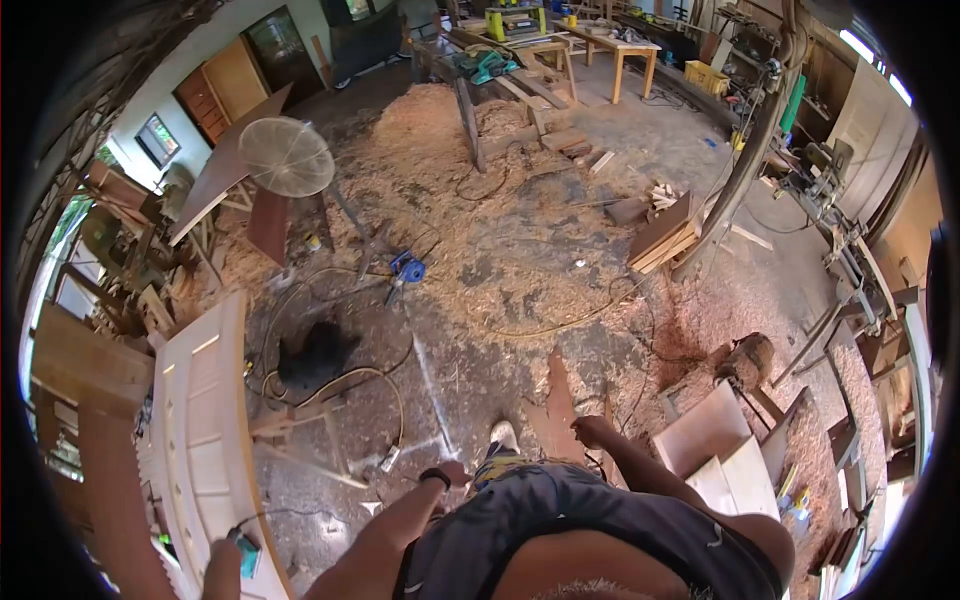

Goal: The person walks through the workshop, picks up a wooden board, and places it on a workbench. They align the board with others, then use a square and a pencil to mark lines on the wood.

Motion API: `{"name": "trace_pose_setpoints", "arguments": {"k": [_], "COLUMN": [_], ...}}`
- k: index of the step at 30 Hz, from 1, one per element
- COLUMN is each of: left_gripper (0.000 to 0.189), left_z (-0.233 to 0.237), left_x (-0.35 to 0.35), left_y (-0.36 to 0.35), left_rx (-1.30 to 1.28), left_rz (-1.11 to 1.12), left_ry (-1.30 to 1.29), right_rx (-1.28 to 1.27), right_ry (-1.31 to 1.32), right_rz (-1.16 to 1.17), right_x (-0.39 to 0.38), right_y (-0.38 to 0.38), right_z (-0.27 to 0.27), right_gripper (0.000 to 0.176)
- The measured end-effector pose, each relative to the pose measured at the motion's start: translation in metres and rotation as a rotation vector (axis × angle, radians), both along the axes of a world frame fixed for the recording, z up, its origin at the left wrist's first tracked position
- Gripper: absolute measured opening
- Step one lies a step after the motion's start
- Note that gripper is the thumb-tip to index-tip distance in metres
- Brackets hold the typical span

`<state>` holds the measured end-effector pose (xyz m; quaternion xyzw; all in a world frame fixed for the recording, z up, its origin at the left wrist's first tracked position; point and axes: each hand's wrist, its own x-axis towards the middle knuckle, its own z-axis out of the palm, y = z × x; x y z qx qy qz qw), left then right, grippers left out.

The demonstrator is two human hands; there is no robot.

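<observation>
My left hand (453, 473), with a dark band at its wrist, hangs beside my shorts (500, 490); its fingers look curled, with nothing visible in them. On the other side, my right hand (592, 431) is held out over the floor near a long brown wood piece (560, 395). Its fingers are bent together and no object shows in them. One shoe (503, 434) is visible between my hands. At the lower left, another person's hand (222, 565) is at a teal power tool (248, 556) over a pale panelled door (205, 420).
A blue tool (407, 267) and yellowish hoses lie on the sawdust-covered floor. A round-caged fan (286, 157) stands upper left. Boards (702, 435) lean at the right, near a log (750, 360). A wooden table (615, 45) stands at the back.
</observation>
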<state>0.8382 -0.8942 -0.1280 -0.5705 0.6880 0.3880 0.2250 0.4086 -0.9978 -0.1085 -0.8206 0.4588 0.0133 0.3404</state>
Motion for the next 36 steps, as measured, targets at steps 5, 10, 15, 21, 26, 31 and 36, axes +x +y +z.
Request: {"name": "trace_pose_setpoints", "arguments": {"k": [5, 10, 15, 21, 26, 31, 36], "left_gripper": [0.053, 0.057, 0.033, 0.033, 0.034, 0.035, 0.036], "left_z": [0.130, 0.349, 0.587, 0.690, 0.697, 0.673, 0.653], "left_x": [-0.015, -0.058, -0.084, -0.123, -0.147, -0.177, -0.201], "left_y": [-0.241, -0.489, -0.615, -0.686, -0.793, -0.917, -1.067], "left_rx": [-0.076, -0.859, -1.903, -2.097, -2.060, -1.996, -1.968], "left_rz": [0.012, 0.011, -0.342, -1.028, -1.075, -0.996, -0.972], "left_ry": [0.219, 0.639, 1.270, 1.475, 1.470, 1.501, 1.510], "right_rx": [0.284, 0.318, 0.333, 0.355, 0.271, 0.038, 0.301], "right_ry": [-0.290, -0.377, -0.236, -0.133, -0.274, -0.038, -0.311], "right_rz": [-0.689, -1.193, -1.210, -1.075, -1.039, -0.882, -1.070], "right_x": [-0.054, -0.086, -0.131, -0.173, -0.199, -0.211, -0.246], "right_y": [-0.068, -0.118, -0.195, -0.407, -0.586, -0.731, -0.826], "right_z": [0.003, 0.033, -0.038, -0.032, 0.003, 0.055, -0.019], "right_gripper": [0.029, 0.026, 0.025, 0.028, 0.032, 0.029, 0.026]}}
